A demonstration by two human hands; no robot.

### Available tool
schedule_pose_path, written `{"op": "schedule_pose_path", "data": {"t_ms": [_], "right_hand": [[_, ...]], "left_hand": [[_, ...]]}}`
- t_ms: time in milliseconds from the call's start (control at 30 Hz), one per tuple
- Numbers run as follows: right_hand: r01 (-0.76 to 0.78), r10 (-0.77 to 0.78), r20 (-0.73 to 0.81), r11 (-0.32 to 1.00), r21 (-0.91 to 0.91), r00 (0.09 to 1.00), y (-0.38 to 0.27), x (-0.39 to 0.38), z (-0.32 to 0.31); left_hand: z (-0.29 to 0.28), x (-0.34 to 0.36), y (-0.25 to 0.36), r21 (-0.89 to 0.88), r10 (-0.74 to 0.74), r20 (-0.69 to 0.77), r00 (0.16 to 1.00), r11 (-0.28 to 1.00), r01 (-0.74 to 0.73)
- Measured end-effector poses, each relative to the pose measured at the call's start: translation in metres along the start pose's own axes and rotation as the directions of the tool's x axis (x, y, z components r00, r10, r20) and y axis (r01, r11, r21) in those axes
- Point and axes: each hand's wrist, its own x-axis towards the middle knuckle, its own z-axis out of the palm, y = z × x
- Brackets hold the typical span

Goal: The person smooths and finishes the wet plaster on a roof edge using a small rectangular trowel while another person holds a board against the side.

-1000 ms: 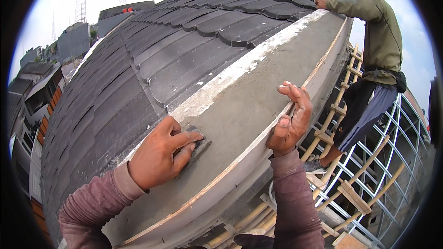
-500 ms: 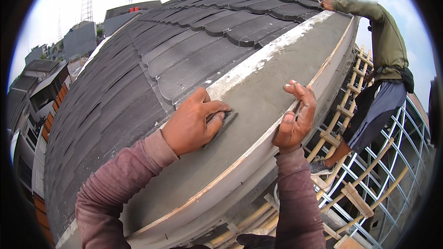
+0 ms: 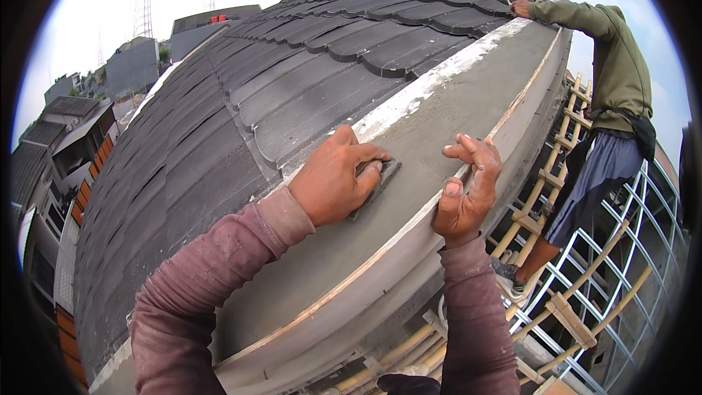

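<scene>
My left hand (image 3: pixel 336 179) is closed around a small dark flat float (image 3: pixel 379 186), pressed against the smooth grey mortar (image 3: pixel 423 164) along the roof edge. The hand covers part of the float. Opposite it, my right hand (image 3: pixel 472 189) rests at the top edge of a long pale board (image 3: pixel 365 287) bordering the mortar. Its fingers are bent but apart, and nothing shows in them.
Dark roof tiles (image 3: pixel 307 95) slope up on the left, bordered by a white-smeared strip (image 3: pixel 439 73). A co-worker (image 3: pixel 621 80) stands at the far right on bamboo scaffolding (image 3: pixel 545 175). Silver metal framing (image 3: pixel 629 263) lies below the roof edge.
My left hand has slid to the right and slightly farther off across the mortar, carrying the float. My right hand has stayed at nearly the same place by the board.
</scene>
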Motion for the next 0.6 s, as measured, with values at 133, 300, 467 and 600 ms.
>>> {"op": "schedule_pose_path", "data": {"t_ms": [133,300,467,600], "right_hand": [[0.029,-0.028,0.011,0.999,-0.031,1.0,0.005,0.002,-0.01],[0.032,-0.032,0.001,0.999,-0.027,1.0,0.0,0.004,-0.01],[0.036,-0.036,0.028,0.999,-0.023,0.999,0.005,0.001,-0.007],[0.06,-0.059,0.018,0.997,-0.049,0.998,0.011,0.004,-0.015]], "left_hand": [[-0.015,-0.026,0.039,-0.067,0.026,0.129,0.991,0.998,-0.017],[-0.015,-0.013,-0.002,0.069,-0.123,0.065,0.99,0.991,0.119],[0.01,0.057,-0.01,0.106,-0.039,0.041,0.998,0.994,0.035],[-0.007,0.02,-0.001,0.064,-0.043,0.122,0.992,0.997,0.036]]}}
